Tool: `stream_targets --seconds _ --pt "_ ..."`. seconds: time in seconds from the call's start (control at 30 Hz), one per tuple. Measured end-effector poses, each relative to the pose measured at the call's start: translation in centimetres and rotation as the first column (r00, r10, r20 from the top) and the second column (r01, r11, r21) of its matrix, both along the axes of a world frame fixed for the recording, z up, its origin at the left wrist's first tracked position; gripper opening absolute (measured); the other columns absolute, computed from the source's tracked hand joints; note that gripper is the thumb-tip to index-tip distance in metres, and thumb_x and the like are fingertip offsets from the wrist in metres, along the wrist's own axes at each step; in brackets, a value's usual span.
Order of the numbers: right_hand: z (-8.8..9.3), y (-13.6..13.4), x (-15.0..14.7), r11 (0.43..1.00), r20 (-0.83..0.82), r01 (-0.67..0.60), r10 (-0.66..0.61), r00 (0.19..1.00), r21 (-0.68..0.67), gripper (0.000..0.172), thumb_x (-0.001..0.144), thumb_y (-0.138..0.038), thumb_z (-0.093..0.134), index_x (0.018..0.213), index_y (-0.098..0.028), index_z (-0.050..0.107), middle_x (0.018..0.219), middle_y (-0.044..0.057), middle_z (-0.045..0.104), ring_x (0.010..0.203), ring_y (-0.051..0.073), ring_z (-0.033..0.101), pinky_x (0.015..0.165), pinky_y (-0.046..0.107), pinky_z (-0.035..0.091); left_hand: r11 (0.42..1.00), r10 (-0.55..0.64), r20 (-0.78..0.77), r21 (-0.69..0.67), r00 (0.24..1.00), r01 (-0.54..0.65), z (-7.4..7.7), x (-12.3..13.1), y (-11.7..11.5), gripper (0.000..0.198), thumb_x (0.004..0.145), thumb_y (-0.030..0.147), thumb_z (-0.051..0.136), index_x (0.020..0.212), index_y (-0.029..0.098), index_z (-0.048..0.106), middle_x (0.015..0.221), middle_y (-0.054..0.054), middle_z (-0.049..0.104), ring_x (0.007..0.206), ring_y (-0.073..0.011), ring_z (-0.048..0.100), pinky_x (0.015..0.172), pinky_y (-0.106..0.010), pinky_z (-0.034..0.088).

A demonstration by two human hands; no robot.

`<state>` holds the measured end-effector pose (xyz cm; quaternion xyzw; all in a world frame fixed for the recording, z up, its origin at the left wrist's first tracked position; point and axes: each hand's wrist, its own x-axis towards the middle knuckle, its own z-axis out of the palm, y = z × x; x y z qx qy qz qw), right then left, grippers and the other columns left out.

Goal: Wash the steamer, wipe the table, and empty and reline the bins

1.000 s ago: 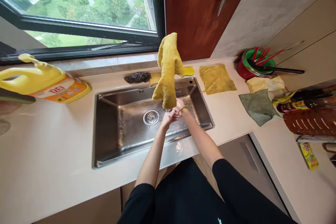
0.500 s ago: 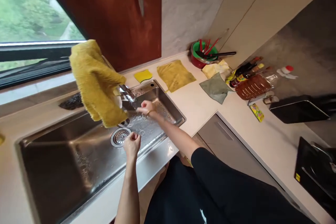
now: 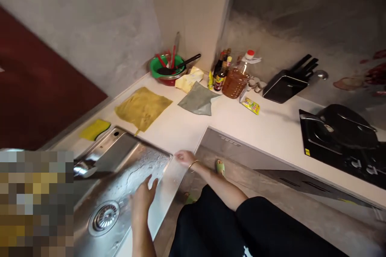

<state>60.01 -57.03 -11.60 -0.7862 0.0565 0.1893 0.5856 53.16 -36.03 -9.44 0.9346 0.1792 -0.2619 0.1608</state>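
Observation:
My left hand (image 3: 141, 200) hovers over the wet steel sink (image 3: 135, 164) near its front rim, fingers stretched and empty. My right hand (image 3: 184, 157) is at the sink's right front corner above the counter edge, fingers loosely extended, holding nothing; a thin bangle circles its wrist. The tap spout (image 3: 84, 168) juts in from the left, and the drain (image 3: 103, 217) lies below it. A pixelated patch hides the lower left.
On the counter lie a yellow cloth (image 3: 141, 107), a yellow sponge (image 3: 94, 129), a grey cloth (image 3: 198, 100), a green bowl of utensils (image 3: 167, 70), sauce bottles (image 3: 233, 78) and a knife block (image 3: 286, 82). A black pan (image 3: 343, 130) sits on the hob at right.
The view has swung right, away from the window. Both hands left the tap and drew back toward the sink's front edge, and the left hand opened. The hanging yellow towel is out of sight.

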Motion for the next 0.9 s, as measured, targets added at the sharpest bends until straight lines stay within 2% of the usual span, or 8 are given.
stream_targets --seconds 0.03,0.07,0.13,0.27,0.4,0.57,0.73,0.9 --pt "0.3 -4.4 1.0 0.952 -0.165 0.266 -0.241 0.956 0.152 0.007 0.073 -0.027 0.071 0.077 -0.022 0.069 0.076 0.001 0.073 0.070 0.017 0.069 0.062 0.028 0.056 0.997 -0.060 0.073 -0.042 0.996 0.063 0.5 1.4 -3.1 0.056 0.091 0.050 0.041 0.136 0.019 0.053 0.123 -0.017 0.065 0.118 -0.0366 0.058 0.106 -0.060 0.031" --pt "0.5 -9.0 2.0 0.813 -0.345 0.530 -0.439 0.829 0.239 0.012 0.071 -0.027 0.074 0.076 -0.019 0.066 0.066 0.001 0.070 0.057 0.015 0.065 0.052 0.025 0.053 0.989 -0.106 0.150 -0.087 0.983 0.120 0.9 2.8 -6.4 0.051 0.092 0.046 0.042 0.134 0.020 0.054 0.123 -0.015 0.065 0.118 -0.0341 0.058 0.108 -0.058 0.030" --pt "0.9 -18.4 4.4 0.619 -0.433 0.746 -0.619 0.655 0.245 0.017 0.078 -0.032 0.069 0.076 -0.018 0.060 0.056 -0.002 0.062 0.042 0.009 0.054 0.039 0.019 0.044 0.960 -0.165 0.272 -0.177 0.948 0.217 1.2 5.7 -13.5 0.043 0.092 0.039 0.045 0.129 0.021 0.058 0.125 -0.012 0.065 0.120 -0.0310 0.058 0.110 -0.057 0.027" --pt "0.7 -35.1 9.8 0.382 -0.401 0.888 -0.794 0.457 0.256 0.027 0.088 -0.034 0.055 0.068 -0.021 0.044 0.047 -0.008 0.048 0.033 0.004 0.039 0.034 0.013 0.035 0.823 -0.202 0.427 -0.413 0.881 0.389 0.4 11.6 -27.3 0.032 0.089 0.031 0.051 0.115 0.022 0.067 0.117 -0.007 0.070 0.111 -0.0238 0.064 0.106 -0.045 0.040" --pt "-0.8 -44.7 14.3 0.262 -0.370 0.920 -0.856 0.361 0.291 0.030 0.089 -0.035 0.053 0.065 -0.022 0.040 0.046 -0.009 0.043 0.034 0.004 0.036 0.035 0.012 0.036 0.702 -0.127 0.478 -0.576 0.869 0.419 -1.3 17.2 -39.1 0.027 0.086 0.025 0.053 0.107 0.019 0.070 0.106 -0.007 0.073 0.100 -0.0200 0.068 0.093 -0.035 0.051" --pt "-2.9 -48.2 17.5 0.256 -0.239 0.935 -0.919 0.314 0.243 0.027 0.089 -0.037 0.049 0.068 -0.022 0.040 0.050 -0.008 0.042 0.037 0.005 0.037 0.036 0.015 0.037 0.669 -0.098 0.531 -0.592 0.842 0.451 -2.2 23.6 -49.9 0.026 0.082 0.019 0.059 0.104 0.018 0.073 0.115 -0.011 0.070 0.112 -0.0236 0.063 0.103 -0.041 0.047" --pt "-4.2 -48.3 18.5 0.306 0.009 0.939 -0.951 0.308 0.157 0.019 0.082 -0.039 0.056 0.087 -0.021 0.053 0.086 0.000 0.061 0.056 0.008 0.054 0.043 0.018 0.044 0.564 -0.078 0.532 -0.674 0.843 0.477 -2.5 28.2 -56.1 0.029 0.076 0.015 0.064 0.102 0.019 0.074 0.132 -0.011 0.059 0.130 -0.0263 0.049 0.114 -0.044 0.036" --pt "-3.9 -47.6 19.3 0.668 0.394 0.738 -0.655 0.645 -0.099 0.022 0.083 -0.032 0.058 0.100 -0.019 0.060 0.112 0.008 0.065 0.087 0.017 0.064 0.078 0.029 0.053 0.438 0.114 0.335 -0.862 0.935 0.256 -3.5 30.2 -58.8 0.028 0.077 0.013 0.061 0.101 0.015 0.073 0.133 -0.013 0.059 0.127 -0.0257 0.052 0.109 -0.042 0.041"
